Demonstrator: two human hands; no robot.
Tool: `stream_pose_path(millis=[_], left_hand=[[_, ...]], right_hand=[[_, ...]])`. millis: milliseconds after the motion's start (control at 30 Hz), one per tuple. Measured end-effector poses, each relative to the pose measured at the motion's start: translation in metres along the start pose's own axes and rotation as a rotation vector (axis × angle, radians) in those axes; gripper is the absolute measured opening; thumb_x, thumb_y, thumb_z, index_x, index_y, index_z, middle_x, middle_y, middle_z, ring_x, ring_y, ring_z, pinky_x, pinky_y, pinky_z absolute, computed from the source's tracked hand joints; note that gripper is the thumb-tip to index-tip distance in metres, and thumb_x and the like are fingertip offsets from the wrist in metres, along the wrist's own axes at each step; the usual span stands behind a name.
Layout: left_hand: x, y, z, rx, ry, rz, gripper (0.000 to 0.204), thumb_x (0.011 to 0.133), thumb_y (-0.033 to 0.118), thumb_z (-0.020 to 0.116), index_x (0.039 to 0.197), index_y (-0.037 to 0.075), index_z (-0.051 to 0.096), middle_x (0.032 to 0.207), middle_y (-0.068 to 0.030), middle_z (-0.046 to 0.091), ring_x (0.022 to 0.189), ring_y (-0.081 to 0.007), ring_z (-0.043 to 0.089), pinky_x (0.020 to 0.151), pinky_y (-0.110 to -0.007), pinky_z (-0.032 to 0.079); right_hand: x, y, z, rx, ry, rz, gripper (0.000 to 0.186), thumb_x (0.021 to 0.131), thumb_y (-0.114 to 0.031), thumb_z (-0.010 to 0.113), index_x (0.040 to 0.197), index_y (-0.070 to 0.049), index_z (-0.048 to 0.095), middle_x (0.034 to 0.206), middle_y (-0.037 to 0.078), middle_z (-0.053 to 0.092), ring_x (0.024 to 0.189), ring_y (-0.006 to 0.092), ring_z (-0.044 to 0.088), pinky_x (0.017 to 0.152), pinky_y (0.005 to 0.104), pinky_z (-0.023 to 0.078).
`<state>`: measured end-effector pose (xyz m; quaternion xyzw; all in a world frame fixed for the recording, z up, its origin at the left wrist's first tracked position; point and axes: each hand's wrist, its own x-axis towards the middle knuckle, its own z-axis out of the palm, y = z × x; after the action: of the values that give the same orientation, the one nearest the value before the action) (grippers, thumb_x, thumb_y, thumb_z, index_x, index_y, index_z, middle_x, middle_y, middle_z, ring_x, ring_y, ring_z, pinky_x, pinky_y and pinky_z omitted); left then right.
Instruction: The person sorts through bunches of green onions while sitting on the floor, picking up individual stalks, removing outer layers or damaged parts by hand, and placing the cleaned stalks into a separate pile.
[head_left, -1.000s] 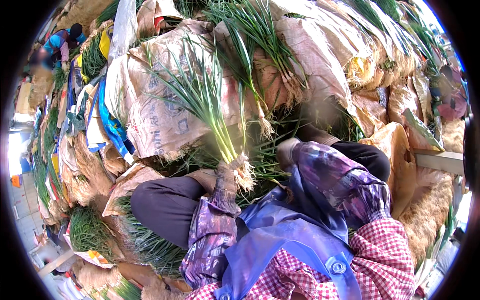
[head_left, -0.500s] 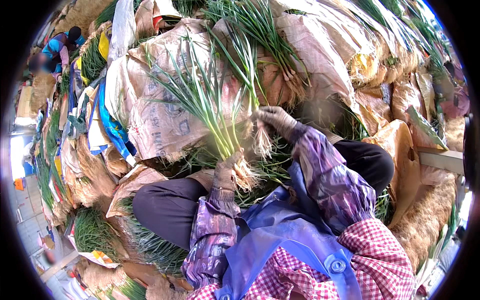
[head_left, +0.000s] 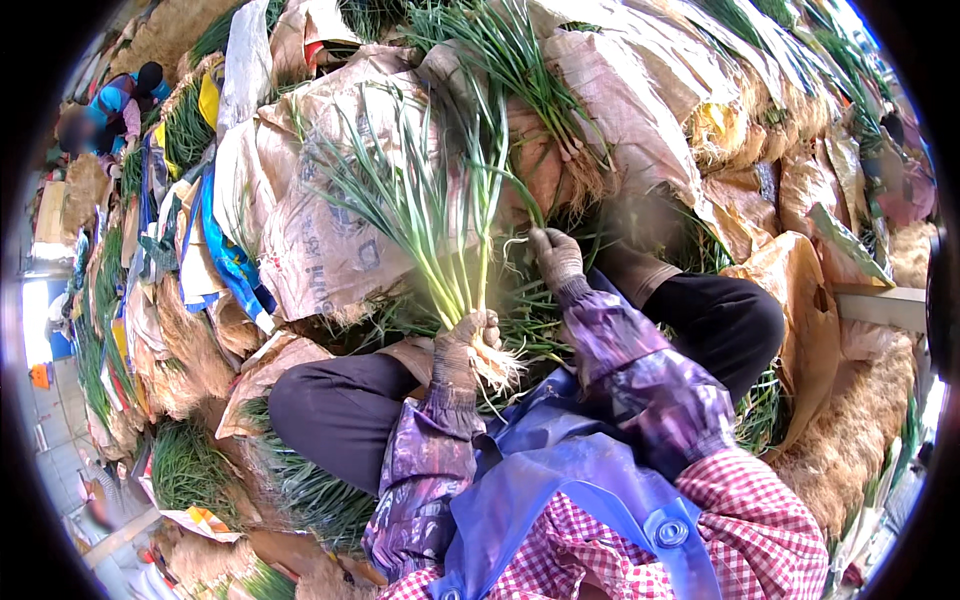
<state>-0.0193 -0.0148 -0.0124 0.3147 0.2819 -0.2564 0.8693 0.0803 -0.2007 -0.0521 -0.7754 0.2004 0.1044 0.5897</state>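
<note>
My left hand (head_left: 462, 350), in a brown glove, grips a bunch of green onions (head_left: 430, 225) just above its pale roots, the leaves standing up and fanning to the upper left. My right hand (head_left: 556, 258), also gloved, pinches a single long green onion stalk (head_left: 488, 170) and holds it upright beside the bunch. Both forearms wear purple patterned sleeve covers. A blue apron (head_left: 560, 480) over a red checked shirt fills the lower middle, with my dark trousered knees on either side.
Brown paper sacks (head_left: 320, 230) stuffed with green onions pile up ahead and to both sides. Loose green onions (head_left: 310, 490) lie on the ground around my legs. Another person (head_left: 125, 100) in blue and pink works at the far upper left.
My right hand rose from my lap to the pile ahead, then drew a single stalk over next to the bunch. The left hand kept holding the bunch in place.
</note>
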Motion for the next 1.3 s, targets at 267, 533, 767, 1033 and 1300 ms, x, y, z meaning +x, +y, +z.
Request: stream_pose_path(millis=[267,533,767,1033,1300], left_hand=[[0.001,0.004,-0.017,-0.381,-0.342,-0.129,0.031,0.081,0.020,0.060,0.105,0.001,0.053,0.081,-0.0095,0.055,0.065,-0.0191,0.054,0.056,-0.033,0.048],[-0.004,0.016,0.004,-0.420,-0.451,-0.152,0.046,0.081,0.015,0.059,0.122,0.002,0.043,0.076,-0.0071,0.052,0.061,-0.0184,0.047,0.058,-0.034,0.041],[-0.018,0.033,0.019,-0.074,-0.008,0.102,0.028,0.082,0.013,0.067,0.106,0.007,0.053,0.087,-0.0041,0.058,0.079,-0.0167,0.059,0.067,-0.034,0.053],[0.014,0.002,-0.014,-0.023,0.077,0.005,0.023,0.077,0.001,0.068,0.095,0.004,0.055,0.086,-0.0126,0.060,0.079,-0.0241,0.062,0.063,-0.035,0.057],[-0.010,0.000,0.010,-0.342,-0.297,-0.194,0.031,0.080,0.008,0.066,0.108,0.005,0.052,0.107,-0.0162,0.054,0.091,-0.0250,0.057,0.073,-0.041,0.054]], right_hand=[[0.011,-0.029,-0.001,0.035,-0.658,0.307,0.050,0.079,-0.046,0.068,0.105,-0.005,0.064,0.073,0.005,0.064,0.060,0.0177,0.059,0.054,0.0313,0.048],[0.078,0.010,0.064,0.329,-0.633,0.077,0.039,0.080,-0.037,0.070,0.097,-0.002,0.067,0.080,0.005,0.065,0.071,0.0110,0.057,0.060,0.0282,0.045],[0.003,-0.003,0.030,0.471,-0.701,0.183,0.023,0.080,-0.025,0.071,0.087,-0.004,0.065,0.071,0.002,0.062,0.063,0.0112,0.058,0.057,0.0269,0.047],[-0.016,-0.011,0.013,0.268,-0.263,0.049,0.040,0.083,-0.043,0.064,0.084,-0.004,0.065,0.065,0.001,0.058,0.054,0.0100,0.051,0.049,0.0274,0.043],[-0.026,-0.015,0.016,0.862,-0.581,0.273,0.027,0.085,-0.033,0.065,0.085,-0.006,0.065,0.061,-0.004,0.051,0.045,0.0039,0.042,0.041,0.0188,0.032]])
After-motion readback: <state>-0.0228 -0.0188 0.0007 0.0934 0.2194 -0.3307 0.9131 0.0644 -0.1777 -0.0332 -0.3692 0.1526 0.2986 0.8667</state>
